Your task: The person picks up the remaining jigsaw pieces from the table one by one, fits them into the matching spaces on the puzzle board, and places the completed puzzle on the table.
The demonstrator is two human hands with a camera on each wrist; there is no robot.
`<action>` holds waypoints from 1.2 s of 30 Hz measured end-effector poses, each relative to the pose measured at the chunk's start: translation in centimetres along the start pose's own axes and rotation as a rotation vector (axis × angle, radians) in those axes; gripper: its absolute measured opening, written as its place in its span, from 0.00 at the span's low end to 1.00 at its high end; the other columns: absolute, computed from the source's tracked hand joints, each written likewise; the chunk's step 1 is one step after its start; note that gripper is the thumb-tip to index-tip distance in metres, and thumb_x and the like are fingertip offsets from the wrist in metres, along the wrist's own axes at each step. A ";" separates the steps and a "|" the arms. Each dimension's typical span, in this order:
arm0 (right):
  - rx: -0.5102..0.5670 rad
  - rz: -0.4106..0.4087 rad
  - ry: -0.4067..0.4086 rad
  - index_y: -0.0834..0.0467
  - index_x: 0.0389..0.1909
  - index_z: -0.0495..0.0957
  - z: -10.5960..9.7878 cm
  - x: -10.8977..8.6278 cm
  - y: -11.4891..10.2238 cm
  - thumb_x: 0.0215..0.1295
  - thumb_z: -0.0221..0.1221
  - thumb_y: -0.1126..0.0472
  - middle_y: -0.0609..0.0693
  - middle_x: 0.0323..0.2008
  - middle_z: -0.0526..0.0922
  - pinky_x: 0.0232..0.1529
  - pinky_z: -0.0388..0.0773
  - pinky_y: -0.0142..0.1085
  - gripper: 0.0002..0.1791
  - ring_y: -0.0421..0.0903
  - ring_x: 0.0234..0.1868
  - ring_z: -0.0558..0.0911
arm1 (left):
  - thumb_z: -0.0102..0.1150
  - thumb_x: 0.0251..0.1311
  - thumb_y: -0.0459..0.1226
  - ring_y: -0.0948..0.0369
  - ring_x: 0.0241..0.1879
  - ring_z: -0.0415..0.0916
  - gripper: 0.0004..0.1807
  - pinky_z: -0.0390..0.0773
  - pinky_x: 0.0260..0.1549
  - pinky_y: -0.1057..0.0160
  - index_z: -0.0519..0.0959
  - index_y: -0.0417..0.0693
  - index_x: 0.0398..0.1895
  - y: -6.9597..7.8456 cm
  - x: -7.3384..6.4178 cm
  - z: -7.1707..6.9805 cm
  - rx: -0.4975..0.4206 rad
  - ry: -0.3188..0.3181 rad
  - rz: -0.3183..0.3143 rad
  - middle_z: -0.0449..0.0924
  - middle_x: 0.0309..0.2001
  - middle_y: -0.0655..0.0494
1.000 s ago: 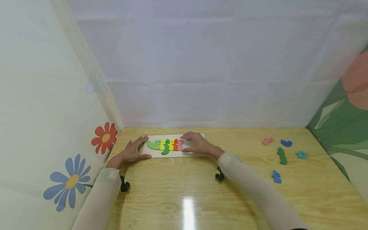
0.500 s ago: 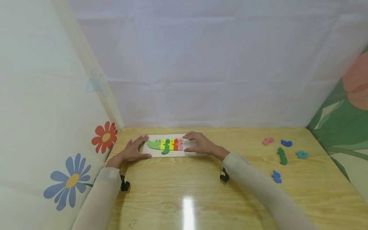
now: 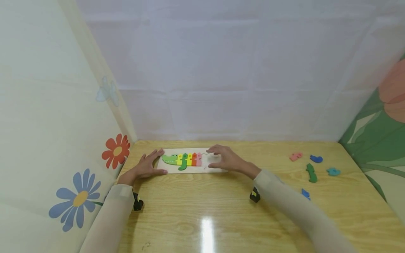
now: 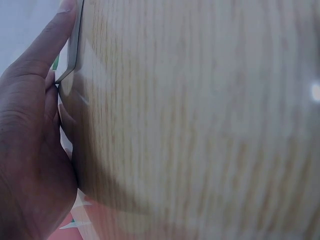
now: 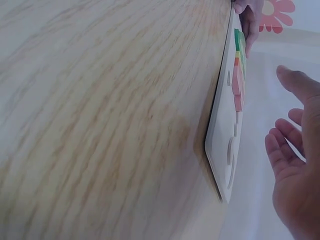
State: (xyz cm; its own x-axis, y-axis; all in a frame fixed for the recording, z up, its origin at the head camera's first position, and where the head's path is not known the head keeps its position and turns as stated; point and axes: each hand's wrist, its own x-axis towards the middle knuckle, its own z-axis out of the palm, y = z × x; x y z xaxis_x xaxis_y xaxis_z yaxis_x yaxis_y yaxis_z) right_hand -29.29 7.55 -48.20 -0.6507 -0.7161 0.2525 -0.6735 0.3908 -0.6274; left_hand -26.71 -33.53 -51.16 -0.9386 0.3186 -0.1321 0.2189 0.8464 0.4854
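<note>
A pale wooden puzzle board (image 3: 206, 162) lies near the back of the table. On its left part sit a green crocodile head (image 3: 170, 160) and a row of yellow, green, orange and pink pieces, ending in a pink body piece (image 3: 199, 160). To the right of that piece the recess is bare. My left hand (image 3: 145, 167) holds the board's left end, thumb along its front edge. My right hand (image 3: 230, 160) hovers over the board's right end, thumb and fingers apart with nothing between them; the right wrist view shows the board (image 5: 225, 145) beside that hand (image 5: 300, 155).
Loose puzzle pieces lie at the right: a pink one (image 3: 296, 156), a dark blue one (image 3: 316, 159), a green one (image 3: 311, 173), a teal one (image 3: 333, 171) and a blue one (image 3: 305, 194), partly hidden by my right sleeve (image 3: 294, 200). White cloth (image 3: 221, 116) hangs behind the table.
My right hand has drawn back to the right from the pink body piece, baring more of the recess. My left hand has stayed at the board's left end.
</note>
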 end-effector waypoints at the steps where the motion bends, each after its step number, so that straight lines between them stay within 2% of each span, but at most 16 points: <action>1: -0.004 0.000 0.001 0.69 0.68 0.77 -0.1 -0.2 0.0 0.65 0.75 0.56 0.62 0.64 0.81 0.61 0.83 0.52 0.35 0.61 0.60 0.84 | 0.75 0.57 0.60 0.35 0.83 0.39 0.62 0.31 0.76 0.27 0.54 0.38 0.84 0.0 0.0 0.0 -0.001 0.000 0.001 0.47 0.85 0.36; 14: -0.001 -0.005 0.013 0.67 0.69 0.76 -2.1 -2.3 0.0 0.64 0.75 0.57 0.63 0.64 0.81 0.62 0.81 0.55 0.36 0.64 0.64 0.81 | 0.75 0.57 0.60 0.35 0.83 0.39 0.62 0.31 0.76 0.27 0.54 0.38 0.84 0.0 0.1 0.1 -0.008 0.001 0.007 0.47 0.85 0.36; 21: -0.046 -0.003 0.027 0.69 0.68 0.76 -3.1 -3.7 0.2 0.66 0.74 0.56 0.64 0.64 0.81 0.61 0.81 0.58 0.34 0.66 0.60 0.82 | 0.75 0.57 0.61 0.35 0.83 0.40 0.62 0.30 0.76 0.27 0.54 0.39 0.84 -0.1 0.1 0.3 -0.013 0.001 0.006 0.47 0.85 0.36; 29: -0.041 -0.019 0.077 0.70 0.65 0.78 -4.2 -5.0 0.7 0.61 0.76 0.61 0.66 0.62 0.82 0.59 0.82 0.59 0.34 0.67 0.59 0.82 | 0.75 0.56 0.61 0.35 0.83 0.40 0.63 0.30 0.76 0.28 0.54 0.39 0.85 -0.1 0.0 0.2 -0.009 0.004 0.002 0.47 0.85 0.36; 36: -0.089 -0.046 0.109 0.71 0.64 0.78 -5.0 -5.8 0.9 0.60 0.77 0.62 0.65 0.61 0.83 0.59 0.84 0.51 0.34 0.62 0.61 0.83 | 0.74 0.57 0.62 0.35 0.83 0.39 0.63 0.30 0.76 0.27 0.53 0.39 0.85 -0.1 0.0 0.1 -0.007 0.003 0.003 0.47 0.85 0.37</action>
State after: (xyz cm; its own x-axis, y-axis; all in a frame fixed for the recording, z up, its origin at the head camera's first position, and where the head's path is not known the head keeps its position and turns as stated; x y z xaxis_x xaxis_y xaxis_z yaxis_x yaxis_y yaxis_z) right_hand -27.82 14.97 -46.52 -0.6493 -0.6693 0.3611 -0.7288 0.4118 -0.5471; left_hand -26.70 -33.59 -51.33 -0.9389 0.3195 -0.1278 0.2197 0.8425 0.4919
